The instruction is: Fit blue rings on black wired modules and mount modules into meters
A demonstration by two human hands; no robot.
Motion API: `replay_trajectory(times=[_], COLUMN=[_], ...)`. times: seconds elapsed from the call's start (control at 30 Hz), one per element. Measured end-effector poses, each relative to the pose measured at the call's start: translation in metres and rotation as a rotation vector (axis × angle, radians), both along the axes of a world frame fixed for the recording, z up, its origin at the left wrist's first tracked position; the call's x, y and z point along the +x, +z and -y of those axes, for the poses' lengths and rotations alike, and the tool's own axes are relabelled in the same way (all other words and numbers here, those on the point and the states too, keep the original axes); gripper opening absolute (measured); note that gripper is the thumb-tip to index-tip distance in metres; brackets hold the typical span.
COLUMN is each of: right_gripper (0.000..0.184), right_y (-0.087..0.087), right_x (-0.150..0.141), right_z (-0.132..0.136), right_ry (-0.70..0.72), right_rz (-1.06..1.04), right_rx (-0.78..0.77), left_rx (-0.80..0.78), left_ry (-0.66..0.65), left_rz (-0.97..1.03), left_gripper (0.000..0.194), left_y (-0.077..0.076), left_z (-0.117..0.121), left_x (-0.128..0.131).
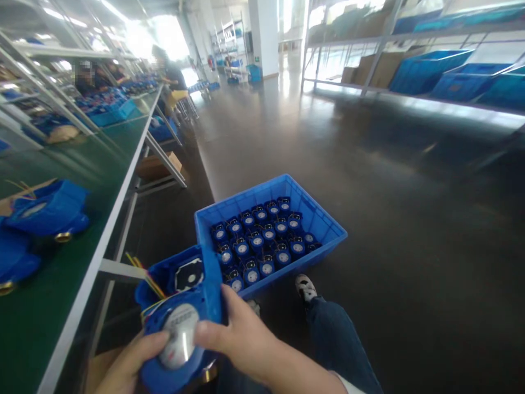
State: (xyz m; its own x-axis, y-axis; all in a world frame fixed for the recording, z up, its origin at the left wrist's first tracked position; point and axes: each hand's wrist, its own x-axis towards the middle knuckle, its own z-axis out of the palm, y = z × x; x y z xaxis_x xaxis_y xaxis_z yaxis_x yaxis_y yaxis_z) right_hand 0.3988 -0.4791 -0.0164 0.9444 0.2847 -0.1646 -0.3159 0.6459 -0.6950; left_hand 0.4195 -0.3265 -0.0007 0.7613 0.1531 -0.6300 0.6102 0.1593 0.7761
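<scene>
A blue water meter (176, 317) with a round pale dial, a compartment with a dark square part and loose coloured wires is held low in front of me. My left hand (133, 355) grips its near left side, thumb on the dial's edge. Around the right side closes my right hand (241, 334), its thumb over the dial's rim. The undersides of both grips are hidden. Just beyond the meter, a blue crate (324, 241) on the floor holds rows of similar meters (256, 241).
Along the left runs a green-topped workbench (110, 150) with a metal edge and more blue meters (49, 208). Shelving with blue bins (430, 71) stands at the right. A cardboard box (159, 164) sits beneath the bench. People sit farther back. My foot (305, 287) is beside the crate.
</scene>
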Motion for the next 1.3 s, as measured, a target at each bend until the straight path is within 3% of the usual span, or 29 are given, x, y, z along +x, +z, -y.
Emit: replay_trajectory(times=[0.07,0.13,0.23,0.37,0.53,0.6,0.67,0.77,0.8,0.87,0.93,1.0,1.1,1.3], right_gripper=[0.069,0.064,0.062,0.06,0.058,0.062,0.065,0.06,0.059,0.055,0.047,0.04,0.028,0.014], right_y=[-0.016,-0.038,-0.076,-0.119,-0.154,-0.165,-0.178,-0.205,-0.217,-0.243,-0.272,-0.3,-0.34,-0.416], right_x=[0.004,0.01,0.022,0.045,0.096,0.126,0.159,0.208,0.222,0.241,0.25,0.25,0.243,0.226], right_z=[0.024,0.048,0.085,0.136,0.213,0.248,0.283,0.326,0.335,0.345,0.346,0.342,0.336,0.338], right_ry=[-0.099,-0.184,-0.249,-0.212,-0.055,0.004,0.072,0.308,0.445,0.773,1.111,1.339,1.43,1.314], right_rz=[-0.167,-0.315,-0.489,-0.538,-0.452,-0.423,-0.404,-0.272,-0.208,-0.06,0.108,0.243,0.285,0.19], right_rx=[-0.02,-0.009,0.019,0.012,-0.14,-0.33,-0.67,-1.476,-1.708,-2.022,-2.158,-2.19,-2.185,-2.173], left_rx=[-0.076,-0.148,-0.205,-0.263,-0.371,-0.298,-0.18,-0.07,-0.045,-0.035,-0.076,-0.106,-0.093,-0.031], left_ry=[-0.133,-0.215,-0.217,-0.279,-0.421,-0.493,-0.544,-0.561,-0.563,-0.606,-0.676,-0.709,-0.706,-0.781], left_rz=[-0.095,-0.033,-0.008,0.003,0.174,0.189,0.126,-0.034,-0.073,-0.104,-0.101,-0.122,-0.198,-0.297], left_gripper=[0.059,0.07,0.073,0.072,0.07,0.067,0.063,0.054,0.05,0.042,0.037,0.034,0.03,0.028], left_y=[-0.017,-0.04,-0.083,-0.135,-0.2,-0.232,-0.265,-0.304,-0.312,-0.319,-0.317,-0.312,-0.307,-0.313], left_z=[0.036,0.072,0.118,0.168,0.218,0.228,0.232,0.232,0.232,0.235,0.241,0.246,0.251,0.253], left_x=[0.012,0.02,0.027,0.043,0.079,0.09,0.097,0.098,0.098,0.099,0.103,0.111,0.122,0.131])
